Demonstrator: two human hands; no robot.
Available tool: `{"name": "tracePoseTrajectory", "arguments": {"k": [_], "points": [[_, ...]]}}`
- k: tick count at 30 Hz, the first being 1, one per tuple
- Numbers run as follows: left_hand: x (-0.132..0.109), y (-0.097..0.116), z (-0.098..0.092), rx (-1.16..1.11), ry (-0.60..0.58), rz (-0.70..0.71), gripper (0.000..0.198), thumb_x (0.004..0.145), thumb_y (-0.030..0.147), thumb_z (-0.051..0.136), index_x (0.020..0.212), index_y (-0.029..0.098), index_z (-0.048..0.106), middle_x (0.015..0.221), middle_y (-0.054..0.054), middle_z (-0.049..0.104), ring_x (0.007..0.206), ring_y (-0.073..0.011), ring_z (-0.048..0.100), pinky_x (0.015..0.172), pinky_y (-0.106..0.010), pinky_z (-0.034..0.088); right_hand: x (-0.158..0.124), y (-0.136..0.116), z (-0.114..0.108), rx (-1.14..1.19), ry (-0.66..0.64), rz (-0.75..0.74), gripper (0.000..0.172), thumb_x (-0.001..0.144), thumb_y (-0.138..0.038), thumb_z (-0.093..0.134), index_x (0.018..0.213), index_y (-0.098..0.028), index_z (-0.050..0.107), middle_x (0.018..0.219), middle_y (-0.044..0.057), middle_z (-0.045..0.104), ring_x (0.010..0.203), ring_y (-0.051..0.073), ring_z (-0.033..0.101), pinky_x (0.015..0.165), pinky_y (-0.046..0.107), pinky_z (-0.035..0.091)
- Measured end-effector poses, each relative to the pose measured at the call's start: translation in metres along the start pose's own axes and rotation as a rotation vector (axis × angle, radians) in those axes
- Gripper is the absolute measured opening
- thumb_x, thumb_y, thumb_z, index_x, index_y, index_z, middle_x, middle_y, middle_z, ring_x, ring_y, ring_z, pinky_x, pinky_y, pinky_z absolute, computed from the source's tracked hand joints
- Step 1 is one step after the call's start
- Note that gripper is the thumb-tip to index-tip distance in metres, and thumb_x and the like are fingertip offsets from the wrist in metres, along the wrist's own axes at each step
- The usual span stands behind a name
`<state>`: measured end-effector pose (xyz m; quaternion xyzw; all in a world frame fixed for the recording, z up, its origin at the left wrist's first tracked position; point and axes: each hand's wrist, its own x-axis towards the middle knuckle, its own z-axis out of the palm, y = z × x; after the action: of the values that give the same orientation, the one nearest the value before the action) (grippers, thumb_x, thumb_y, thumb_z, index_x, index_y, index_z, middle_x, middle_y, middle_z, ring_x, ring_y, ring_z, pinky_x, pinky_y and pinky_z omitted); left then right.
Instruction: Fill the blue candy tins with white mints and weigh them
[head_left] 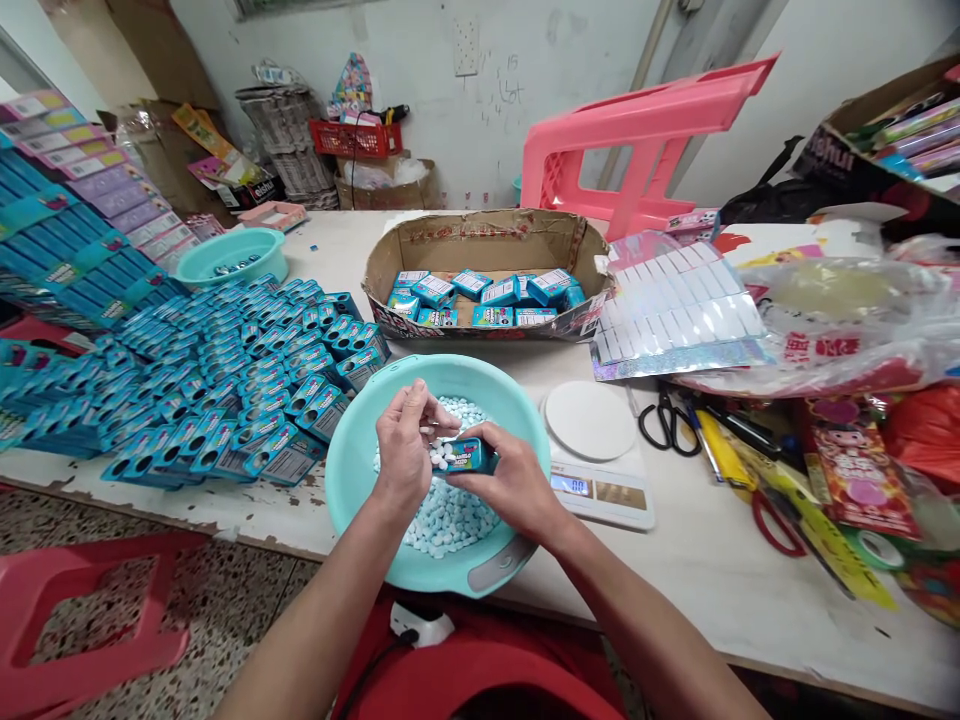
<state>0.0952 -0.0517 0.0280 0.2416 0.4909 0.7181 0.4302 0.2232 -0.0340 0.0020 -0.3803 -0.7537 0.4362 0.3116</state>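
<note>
My right hand [514, 480] holds a small blue box [466, 455] on its side over a turquoise basin [360, 420]. Cupped beside the box's left end, my left hand [405, 440] has several white candies [441, 455] at its fingers, against the box's end. Many white and pale blue candies [450, 520] lie in the basin below both hands. Just right of the basin is a white scale [592, 430], its display lit and reading 0.0.
Rows of blue boxes [225, 370] cover the table's left. Behind the basin, a cardboard tray [480, 235] holds several blue boxes. A smaller turquoise bowl [259, 260] stands back left. Black scissors [667, 425], sticker sheets [675, 300] and plastic bags [840, 320] lie right. A pink stool [630, 125] rises behind.
</note>
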Motion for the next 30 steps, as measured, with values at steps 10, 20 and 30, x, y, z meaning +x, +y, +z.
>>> {"name": "tracePoseTrajectory", "arguments": {"k": [10, 20, 30], "points": [[-0.003, -0.003, 0.0, 0.128, -0.084, 0.028, 0.048, 0.08, 0.051, 0.059, 0.048, 0.017, 0.047, 0.046, 0.002, 0.044, 0.04, -0.007, 0.039, 0.039, -0.022, 0.028, 0.001, -0.002, -0.001, -0.025, 0.031, 0.027, 0.028, 0.065, -0.026, 0.073, 0.091, -0.021, 0.063, 0.086, 0.0, 0.066, 0.08, 0.018, 0.059, 0.072, 0.029, 0.043], [0.01, 0.011, -0.021, 0.124, 0.003, 0.019, 0.041, 0.079, 0.045, 0.061, 0.053, 0.016, 0.047, 0.049, 0.003, 0.044, 0.039, -0.005, 0.036, 0.038, -0.02, 0.022, 0.0, 0.009, -0.016, 0.331, 0.059, 0.12, 0.039, 0.06, -0.034, 0.08, 0.091, -0.021, 0.061, 0.078, -0.002, 0.062, 0.074, 0.017, 0.057, 0.069, 0.029, 0.045], [0.006, -0.01, -0.052, 0.457, -0.13, -0.152, 0.037, 0.078, 0.044, 0.061, 0.059, 0.014, 0.052, 0.053, 0.003, 0.046, 0.042, -0.0046, 0.036, 0.039, -0.018, 0.024, 0.002, 0.014, -0.015, 0.639, 0.098, 0.091, 0.043, 0.055, -0.027, 0.083, 0.09, -0.023, 0.059, 0.082, -0.004, 0.063, 0.076, 0.015, 0.058, 0.071, 0.028, 0.047]]}}
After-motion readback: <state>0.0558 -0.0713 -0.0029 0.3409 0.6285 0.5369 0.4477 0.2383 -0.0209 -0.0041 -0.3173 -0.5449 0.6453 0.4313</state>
